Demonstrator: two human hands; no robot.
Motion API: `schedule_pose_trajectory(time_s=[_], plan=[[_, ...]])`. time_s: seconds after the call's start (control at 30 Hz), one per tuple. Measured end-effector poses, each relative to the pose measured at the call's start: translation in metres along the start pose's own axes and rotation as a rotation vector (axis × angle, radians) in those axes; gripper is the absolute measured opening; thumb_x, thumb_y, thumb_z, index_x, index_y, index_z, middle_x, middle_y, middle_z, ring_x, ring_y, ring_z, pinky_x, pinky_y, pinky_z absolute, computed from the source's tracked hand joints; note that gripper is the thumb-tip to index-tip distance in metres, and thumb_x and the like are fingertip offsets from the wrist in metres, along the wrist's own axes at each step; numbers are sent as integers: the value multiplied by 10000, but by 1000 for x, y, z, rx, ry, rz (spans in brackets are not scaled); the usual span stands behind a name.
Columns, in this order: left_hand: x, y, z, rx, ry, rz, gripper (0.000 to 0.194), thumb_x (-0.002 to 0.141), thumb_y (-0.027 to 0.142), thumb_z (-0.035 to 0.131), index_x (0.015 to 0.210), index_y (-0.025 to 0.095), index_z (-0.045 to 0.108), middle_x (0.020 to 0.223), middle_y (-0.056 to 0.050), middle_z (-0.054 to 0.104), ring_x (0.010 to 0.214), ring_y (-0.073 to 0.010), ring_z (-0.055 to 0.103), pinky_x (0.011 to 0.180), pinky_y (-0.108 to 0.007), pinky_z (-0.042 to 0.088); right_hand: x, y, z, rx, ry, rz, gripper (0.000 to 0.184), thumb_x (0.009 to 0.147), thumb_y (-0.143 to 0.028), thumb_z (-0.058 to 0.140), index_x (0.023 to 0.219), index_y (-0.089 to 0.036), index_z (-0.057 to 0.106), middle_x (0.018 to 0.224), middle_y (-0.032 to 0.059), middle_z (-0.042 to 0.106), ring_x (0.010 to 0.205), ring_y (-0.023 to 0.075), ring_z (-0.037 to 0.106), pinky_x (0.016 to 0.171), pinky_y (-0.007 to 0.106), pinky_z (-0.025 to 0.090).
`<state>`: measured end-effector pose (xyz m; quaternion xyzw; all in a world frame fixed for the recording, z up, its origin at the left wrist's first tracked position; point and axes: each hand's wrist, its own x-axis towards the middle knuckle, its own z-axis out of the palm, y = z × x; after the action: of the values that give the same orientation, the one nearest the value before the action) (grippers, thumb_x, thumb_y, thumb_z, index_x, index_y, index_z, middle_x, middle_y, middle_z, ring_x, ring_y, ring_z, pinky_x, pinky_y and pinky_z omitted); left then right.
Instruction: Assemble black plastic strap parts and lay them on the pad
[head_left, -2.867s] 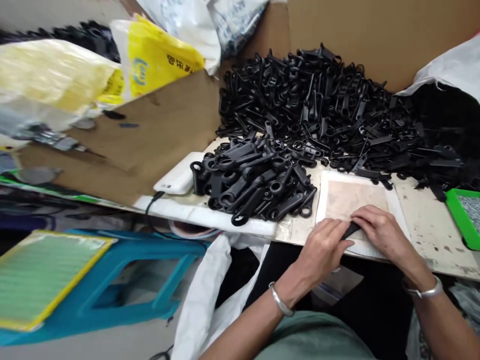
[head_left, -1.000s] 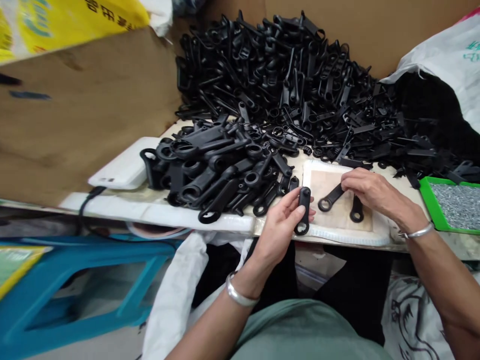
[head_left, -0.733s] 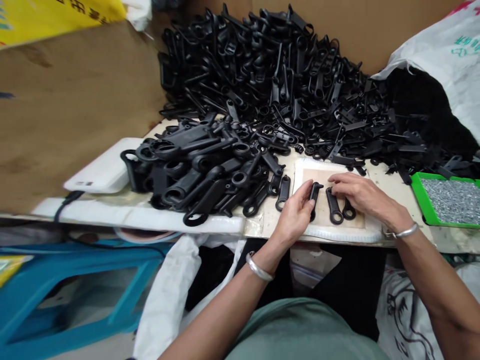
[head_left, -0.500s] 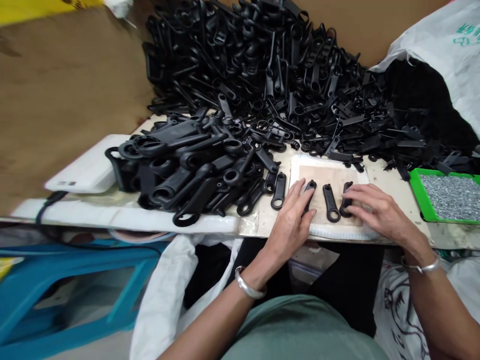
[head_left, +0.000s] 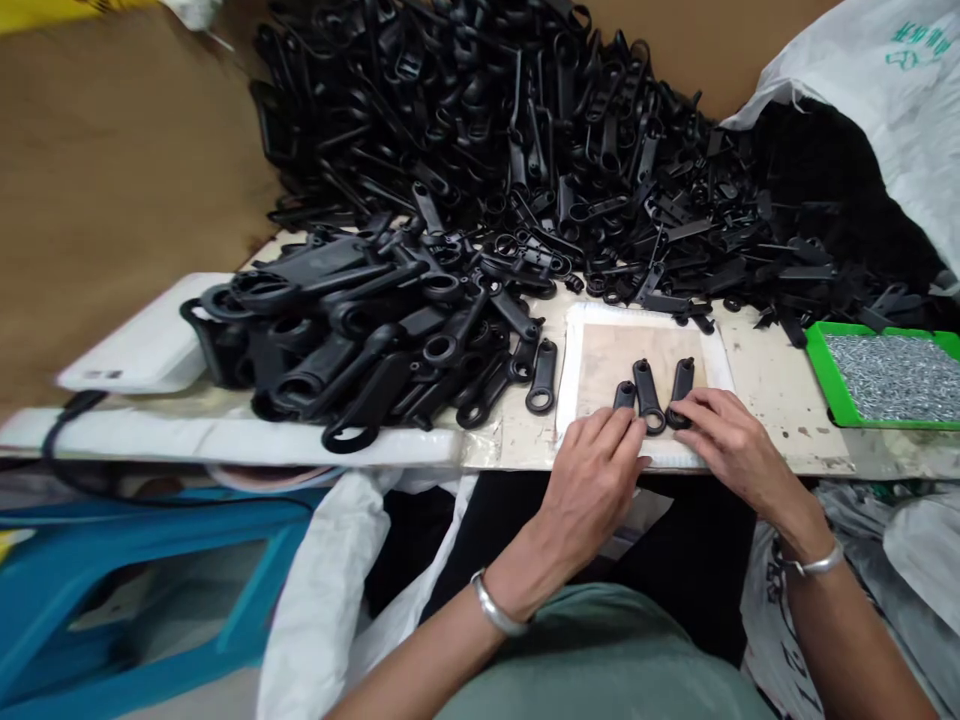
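Three black ring-ended plastic parts lie side by side on a white-edged pad (head_left: 589, 345). My left hand (head_left: 596, 475) is closed over the lower end of the left part (head_left: 624, 392), hiding its ring. Between my hands lies the middle part (head_left: 645, 388), its ring toward me and partly beside my left fingertips. With thumb and fingers, my right hand (head_left: 735, 445) grips the ring end of the right part (head_left: 682, 380); its narrow end points away from me. Another ring-ended part (head_left: 541, 378) lies just left of the pad.
A heap of ring-ended parts (head_left: 360, 330) covers the table on the left, with a larger black pile (head_left: 450, 110) behind. At right stands a green tray (head_left: 821, 375) of small metal pieces. A white box-shaped device (head_left: 142, 340) with a black cable sits far left.
My left hand has slid toward me and right, bringing the left part closer to the middle one. My right hand stays at the right part's ring end. The whole view has shifted slightly.
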<state>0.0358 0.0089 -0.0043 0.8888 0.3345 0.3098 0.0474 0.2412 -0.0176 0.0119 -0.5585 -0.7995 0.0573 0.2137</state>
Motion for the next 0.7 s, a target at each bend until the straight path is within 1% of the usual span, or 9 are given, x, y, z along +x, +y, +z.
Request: schedule_pose_trajectory(time_s=[0.07,0.1,0.17,0.23,0.3,0.37,0.5,0.63,0.7], plan=[[9,0,6,90,-38,55,299,906,143,544,1201,98,558,1228,-157,648,1133,-305,590,895,-480,515,2,1,1,-22,-5,15,267,935,-193,536,1195,-186,597,1091,122,594,1047,255,575,920,440,525],[13,-1,9,118,-46,86,303,911,122,524,1211,97,558,1248,-153,644,1161,-302,584,941,-501,491,3,1,1,-31,-13,22,275,931,-194,541,1201,-187,594,1082,120,587,1040,256,575,913,439,527],[20,-6,16,148,-40,152,288,926,74,455,1187,86,577,1230,-151,659,1160,-280,596,1002,-524,455,6,2,2,-41,-35,32,277,931,-187,536,1202,-188,591,1058,111,572,1009,247,579,896,427,532],[22,-11,20,160,-16,226,300,934,42,396,1158,70,593,1190,-160,677,1138,-264,614,1018,-520,453,6,1,1,-51,-53,32,260,934,-170,518,1182,-184,596,1040,103,561,978,235,583,885,410,534],[19,-15,21,156,12,297,308,934,29,377,1155,48,591,1169,-175,681,1144,-260,616,1022,-498,466,4,-2,-1,-70,-60,20,245,938,-150,500,1160,-182,599,1039,102,560,968,229,583,883,399,531],[12,-15,19,132,37,358,288,934,32,398,1154,32,584,1161,-178,682,1147,-254,617,1027,-467,480,-2,-6,-4,-87,-63,2,253,938,-135,492,1166,-182,591,1054,107,568,975,229,584,885,395,526],[-4,-6,13,43,37,444,255,942,66,436,1146,35,586,1167,-166,681,1161,-248,614,1027,-425,500,-20,-15,-7,-107,-84,-28,279,933,-110,489,1188,-185,574,1056,112,590,974,231,588,864,394,520],[-13,0,9,-56,-16,445,269,956,92,422,1156,31,591,1195,-171,673,1201,-258,595,1022,-405,511,-30,-19,-5,-135,-46,-12,291,932,-110,494,1208,-172,565,1066,121,595,996,241,579,869,406,512],[-15,-3,7,-49,-35,426,278,961,95,417,1178,50,585,1229,-155,664,1227,-256,577,1052,-437,485,-32,-19,-4,-138,-47,-4,290,932,-116,501,1210,-166,566,1065,121,594,1002,243,576,876,408,510]])
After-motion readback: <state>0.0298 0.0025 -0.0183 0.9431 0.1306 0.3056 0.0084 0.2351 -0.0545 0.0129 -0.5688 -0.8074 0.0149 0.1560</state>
